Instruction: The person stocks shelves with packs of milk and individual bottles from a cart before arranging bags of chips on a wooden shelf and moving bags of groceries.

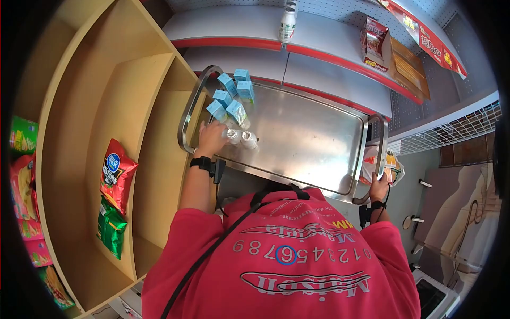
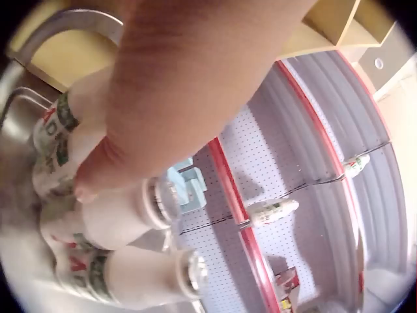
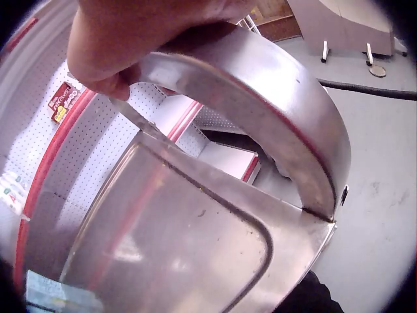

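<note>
A steel cart top (image 1: pixel 308 127) with a raised rim and a loop handle at each end lies before me. My left hand (image 1: pixel 212 137) is at its left end among small white bottles (image 1: pixel 248 140) with clear caps. In the left wrist view the thumb of the left hand (image 2: pixel 189 85) bends over the white bottles (image 2: pixel 130 215), its tip against one; the other fingers are hidden. Light blue cartons (image 1: pixel 223 98) stand just beyond that hand. At the other end, my right hand (image 1: pixel 379 189) grips the cart handle (image 3: pixel 260 98), fingers curled around the metal.
A wooden shelf unit (image 1: pixel 114 90) with red and green snack bags (image 1: pixel 118 175) rises on the left. Ahead are grey shelves with red edges (image 1: pixel 228 42), holding white bottles (image 1: pixel 287 26) and a red box (image 1: pixel 374 45). A plastic bag (image 1: pixel 393 167) hangs beyond the right handle.
</note>
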A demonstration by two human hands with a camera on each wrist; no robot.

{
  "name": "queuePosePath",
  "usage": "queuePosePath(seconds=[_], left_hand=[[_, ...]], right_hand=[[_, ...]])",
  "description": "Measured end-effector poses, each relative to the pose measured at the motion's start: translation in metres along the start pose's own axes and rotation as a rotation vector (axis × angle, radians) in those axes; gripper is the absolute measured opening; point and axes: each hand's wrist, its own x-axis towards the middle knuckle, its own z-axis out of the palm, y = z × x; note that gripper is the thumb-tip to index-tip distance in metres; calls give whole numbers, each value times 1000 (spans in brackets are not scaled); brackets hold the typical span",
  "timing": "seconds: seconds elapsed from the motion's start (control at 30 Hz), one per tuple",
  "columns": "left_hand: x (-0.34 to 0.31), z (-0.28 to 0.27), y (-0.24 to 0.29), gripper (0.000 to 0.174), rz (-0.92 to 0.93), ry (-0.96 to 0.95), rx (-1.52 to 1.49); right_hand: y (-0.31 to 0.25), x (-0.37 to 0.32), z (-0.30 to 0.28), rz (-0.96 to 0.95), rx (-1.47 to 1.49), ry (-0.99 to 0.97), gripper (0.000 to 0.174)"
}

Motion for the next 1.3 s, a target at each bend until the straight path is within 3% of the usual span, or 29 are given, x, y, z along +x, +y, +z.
queuePosePath(seconds=[0.13,0.4,0.53,0.63,0.77,0.87,0.93,0.97,1.0,1.07,1.13,1.23,1.3], left_hand=[[4,0,2,22,27,-161,15],[34,10,55,21,-42,-145,1],[60,25,88,29,-220,-251,-155],[73,24,115,28,-453,-426,-600],[71,34,130,28,-513,-325,-836],[70,49,100,39,-487,-284,-780],[53,44,64,40,-340,290,-543],[44,27,50,32,-501,404,-519],[36,28,18,29,-455,555,-357],[12,13,-13,39,-572,622,-39],[-4,22,-51,49,-733,501,52],[-22,30,-83,52,-709,290,-30],[-22,38,-110,46,-649,310,-56]], right_hand=[[-4,-2,-2,6,9,-1,37],[3,0,2,-5,18,-1,37],[6,1,3,3,-6,4,37],[4,1,2,8,-46,17,37],[3,0,0,25,7,-22,40],[10,1,4,5,21,16,39],[0,-1,-1,16,13,14,41],[0,-2,-1,22,5,11,42],[0,-1,-2,27,-3,9,42],[-1,-1,-3,35,-4,1,43],[-3,-1,-3,46,14,-7,44],[-3,-1,-3,24,7,-23,45],[-8,0,-7,55,-40,-64,45]])
